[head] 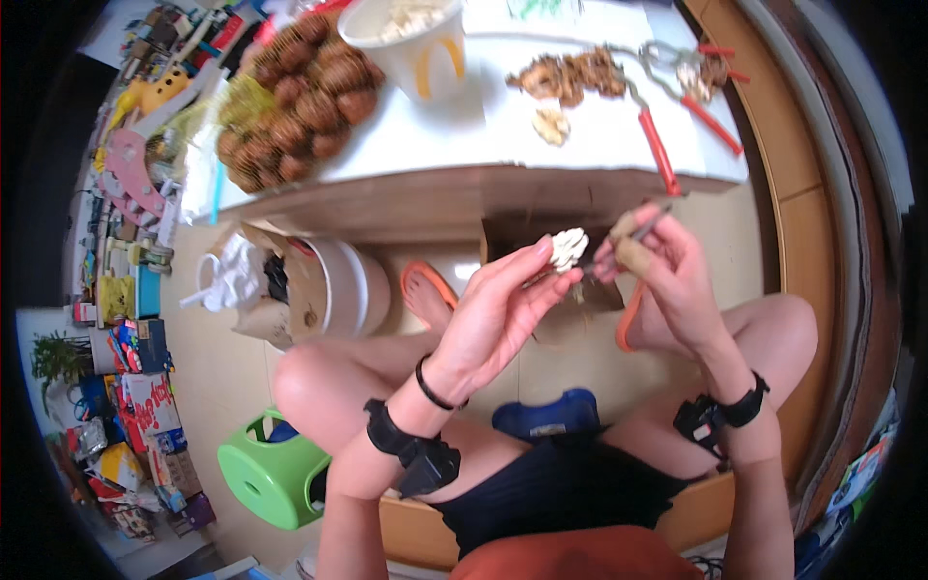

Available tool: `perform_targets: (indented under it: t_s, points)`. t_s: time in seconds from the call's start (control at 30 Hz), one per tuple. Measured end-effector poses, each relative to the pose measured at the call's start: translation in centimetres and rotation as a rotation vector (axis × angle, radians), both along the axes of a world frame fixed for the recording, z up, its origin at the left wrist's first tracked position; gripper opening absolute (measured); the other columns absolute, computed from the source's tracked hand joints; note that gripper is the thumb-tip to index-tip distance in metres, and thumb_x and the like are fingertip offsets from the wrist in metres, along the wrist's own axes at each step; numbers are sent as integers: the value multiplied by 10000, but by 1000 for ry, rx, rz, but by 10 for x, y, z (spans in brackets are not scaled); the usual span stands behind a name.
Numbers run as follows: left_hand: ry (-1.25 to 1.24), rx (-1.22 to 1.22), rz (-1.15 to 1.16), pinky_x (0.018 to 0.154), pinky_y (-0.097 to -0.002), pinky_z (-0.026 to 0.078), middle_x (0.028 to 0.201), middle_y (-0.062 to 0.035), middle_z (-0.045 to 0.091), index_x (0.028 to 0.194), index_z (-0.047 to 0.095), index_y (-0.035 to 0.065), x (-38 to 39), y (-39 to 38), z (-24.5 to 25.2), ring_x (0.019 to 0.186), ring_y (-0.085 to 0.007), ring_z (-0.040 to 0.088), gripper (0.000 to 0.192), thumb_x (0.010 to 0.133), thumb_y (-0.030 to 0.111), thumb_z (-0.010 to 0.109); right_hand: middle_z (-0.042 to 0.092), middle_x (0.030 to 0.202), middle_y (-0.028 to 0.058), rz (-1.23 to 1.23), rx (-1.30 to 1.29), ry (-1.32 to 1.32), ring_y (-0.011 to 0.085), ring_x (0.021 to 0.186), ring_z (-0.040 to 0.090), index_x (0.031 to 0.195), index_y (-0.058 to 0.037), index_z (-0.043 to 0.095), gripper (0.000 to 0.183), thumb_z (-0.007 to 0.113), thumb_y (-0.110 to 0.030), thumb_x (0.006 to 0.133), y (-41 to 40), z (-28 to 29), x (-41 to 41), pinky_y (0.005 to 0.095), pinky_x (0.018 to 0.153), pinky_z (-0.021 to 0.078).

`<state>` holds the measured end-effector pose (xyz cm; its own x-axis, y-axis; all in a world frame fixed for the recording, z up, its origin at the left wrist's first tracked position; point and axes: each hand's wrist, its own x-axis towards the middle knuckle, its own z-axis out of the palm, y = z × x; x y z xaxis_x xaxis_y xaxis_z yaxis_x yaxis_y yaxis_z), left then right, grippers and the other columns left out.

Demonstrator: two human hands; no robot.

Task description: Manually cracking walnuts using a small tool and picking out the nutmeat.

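A pale, peeled walnut kernel (569,249) is held between the thumb and fingers of my left hand (500,308). Just right of it, my right hand (667,272) grips a thin dark pick-like tool (651,222); its thumb and a finger wear tan coverings. Beyond both hands, on the white table (464,141), lie a piece of walnut kernel (551,126) and a heap of brown walnut scraps (569,75). A white tub (409,54) holding pale pieces stands by a net bag of brown walnuts (304,101).
Red-handled tools (658,152) lie at the table's right end, one handle over the edge. A lined bin (348,286) stands on the floor at left, with a green stool (272,471) nearer me. A dark open box (536,235) sits below the hands, between my feet.
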<state>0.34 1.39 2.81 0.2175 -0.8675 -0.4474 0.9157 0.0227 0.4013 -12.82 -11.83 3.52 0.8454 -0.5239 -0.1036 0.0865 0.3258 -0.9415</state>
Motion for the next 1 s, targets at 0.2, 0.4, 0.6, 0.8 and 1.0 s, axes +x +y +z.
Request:
perform_targets:
  t_s: [0.2, 0.4, 0.6, 0.8, 1.0]
  points:
    - [-1405, -113, 618, 767, -225, 449, 1016, -85, 538, 1007, 578, -40, 52, -5, 91, 869, -125, 548, 205, 804, -13, 558, 577, 847, 111, -22, -22, 0, 142, 729, 589, 957, 17, 457, 134, 508, -40, 848, -4, 20, -2, 240, 653, 488]
    - [-1937, 190, 558, 619, -227, 450, 855, -94, 591, 950, 625, 13, 115, -46, 125, 684, -135, 563, 227, 754, 128, 631, 578, 827, 88, 72, -56, -21, 137, 720, 601, 960, 18, 466, 135, 509, -41, 847, 3, 15, -3, 226, 631, 492]
    - [-1832, 99, 499, 639, -230, 438, 818, -117, 635, 834, 636, -64, 126, -41, 128, 707, -107, 562, 292, 862, 206, 528, 568, 809, 90, -3, -76, -38, 141, 703, 603, 951, 25, 464, 122, 496, -23, 843, -12, 6, -12, 228, 611, 501]
    - [-1585, 72, -443, 669, -254, 485, 867, -80, 615, 956, 591, -32, 58, -41, 137, 759, -143, 591, 333, 919, 247, 412, 561, 800, 89, 7, 4, -61, 143, 704, 603, 928, 33, 471, 108, 504, -12, 835, -10, 4, -14, 240, 623, 510]
    - [-1987, 467, -856, 545, -299, 472, 575, -73, 610, 691, 651, 34, 2, -49, 65, 539, -217, 603, 377, 830, 365, 536, 565, 806, 86, -66, -112, -26, 137, 712, 601, 920, 37, 478, 114, 522, -8, 825, -16, 14, -14, 240, 625, 510]
